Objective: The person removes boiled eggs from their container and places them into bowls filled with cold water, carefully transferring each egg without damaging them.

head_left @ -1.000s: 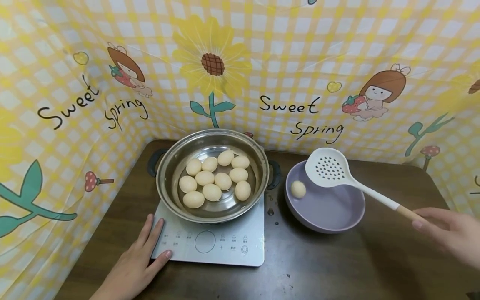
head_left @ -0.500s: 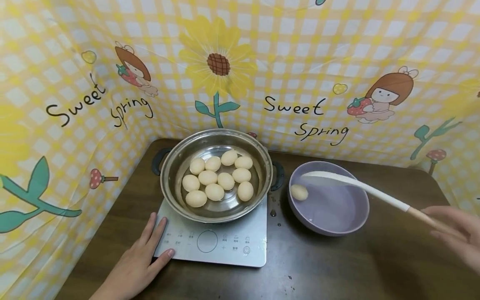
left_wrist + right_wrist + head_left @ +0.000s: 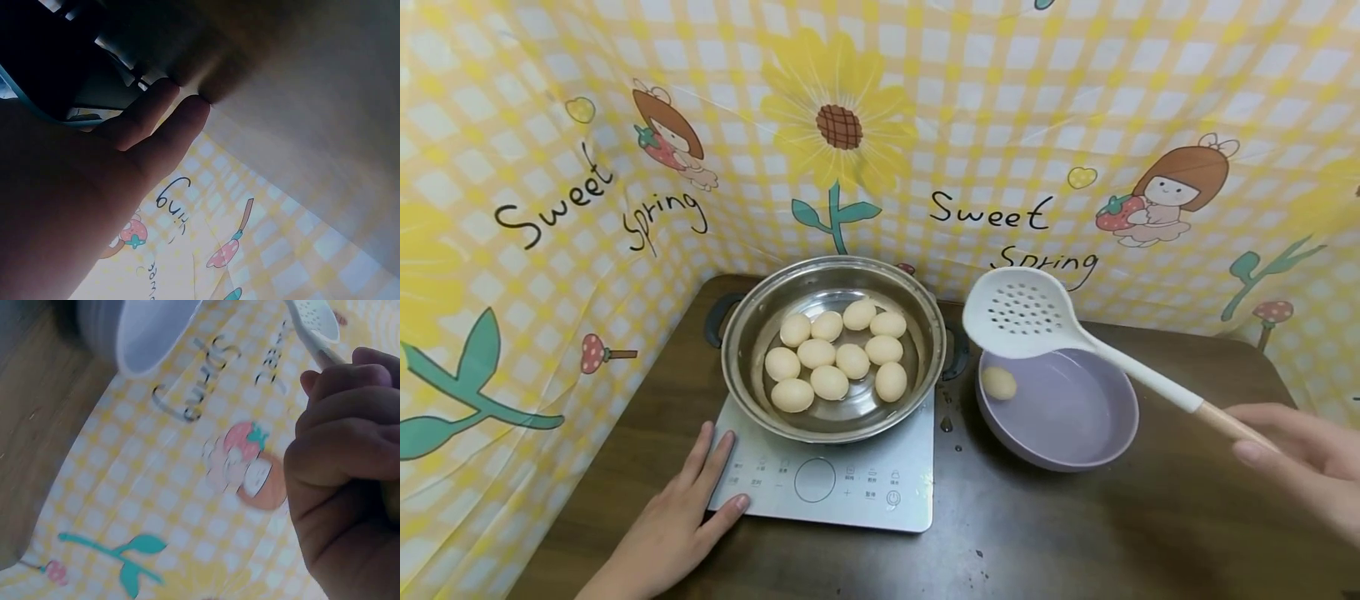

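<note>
My right hand [image 3: 1307,467] grips the wooden handle of a white slotted skimmer [image 3: 1030,321]. The skimmer's bare head hangs above the far left rim of a purple bowl [image 3: 1067,417]. In that bowl, against its left side, lies one egg [image 3: 999,383]. A steel pot [image 3: 752,417] to the left holds water and several pale eggs [image 3: 830,382]. It stands on a white induction cooktop [image 3: 880,517]. With fingers spread, my left hand [image 3: 673,521] rests at the cooktop's front left corner. In the right wrist view the fingers [image 3: 350,450] curl round the handle.
Dark pot handles [image 3: 957,352] jut out on both sides, the right one close to the bowl. Water drops [image 3: 947,426] lie on the wooden table [image 3: 1022,533] between cooktop and bowl. A yellow checked cloth [image 3: 970,100] hangs along the back and left side.
The skimmer dipped and turned edge-on over the bowl, then came up and left, its holes facing the camera again. The egg in the bowl shifted slightly. My left hand stayed on the cooktop.
</note>
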`<state>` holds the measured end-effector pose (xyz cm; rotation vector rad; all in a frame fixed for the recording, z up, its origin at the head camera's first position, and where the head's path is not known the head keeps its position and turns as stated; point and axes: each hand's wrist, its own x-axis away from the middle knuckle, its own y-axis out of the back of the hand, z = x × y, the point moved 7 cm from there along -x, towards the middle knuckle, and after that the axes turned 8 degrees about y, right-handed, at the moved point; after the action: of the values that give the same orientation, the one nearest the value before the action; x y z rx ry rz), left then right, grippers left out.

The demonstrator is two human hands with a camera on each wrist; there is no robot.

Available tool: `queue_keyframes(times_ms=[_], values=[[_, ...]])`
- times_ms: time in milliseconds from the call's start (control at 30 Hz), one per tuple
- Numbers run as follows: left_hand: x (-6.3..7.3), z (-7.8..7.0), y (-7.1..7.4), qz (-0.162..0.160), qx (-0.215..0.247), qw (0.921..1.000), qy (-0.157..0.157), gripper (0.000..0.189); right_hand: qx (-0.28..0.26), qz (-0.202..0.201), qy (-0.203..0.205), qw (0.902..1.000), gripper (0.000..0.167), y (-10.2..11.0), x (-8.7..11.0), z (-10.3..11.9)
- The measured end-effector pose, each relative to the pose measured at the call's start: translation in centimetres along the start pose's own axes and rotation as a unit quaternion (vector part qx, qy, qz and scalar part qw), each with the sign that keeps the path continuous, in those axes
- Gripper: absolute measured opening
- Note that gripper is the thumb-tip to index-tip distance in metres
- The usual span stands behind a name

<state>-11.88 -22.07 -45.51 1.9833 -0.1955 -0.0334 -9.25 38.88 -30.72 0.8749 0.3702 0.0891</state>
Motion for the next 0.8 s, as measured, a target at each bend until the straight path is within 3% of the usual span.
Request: queue_keyframes(times_ms=[133,267,367,467,500,600,800], values=[[0.0,0.1,0.0,-0.004,-0.001,1.0,0.003,0.082,0.08,0.042,-0.008,0.9959,0.03,-0.9,-1.9,2.9],[0.0,0.3,-0.1,-0.005,0.0,1.0,0.004,0.082,0.125,0.046,0.091,0.9868,0.031,-2.2,-4.4,6.8],[0.0,0.3,-0.1,-0.005,0.002,1.0,0.001,0.082,0.157,0.025,0.181,0.9706,0.03,-3.0,-5.8,9.5],[0.0,0.2,-0.1,-0.005,0.002,1.0,-0.004,0.082,0.19,-0.004,0.249,0.9496,0.01,-3.7,-6.7,11.4],[0.1,0.2,-0.1,-0.005,0.002,1.0,-0.004,0.082,0.202,-0.014,0.268,0.942,0.017,-4.0,-7.0,12.0],[0.1,0.2,-0.1,-0.006,0.004,1.0,-0.006,0.081,0.238,-0.034,0.311,0.9194,0.04,-4.6,-7.6,13.2],[0.0,0.2,0.0,-0.004,0.005,1.0,-0.006,0.081,0.286,-0.035,0.345,0.8932,0.041,-5.5,-8.3,14.4]])
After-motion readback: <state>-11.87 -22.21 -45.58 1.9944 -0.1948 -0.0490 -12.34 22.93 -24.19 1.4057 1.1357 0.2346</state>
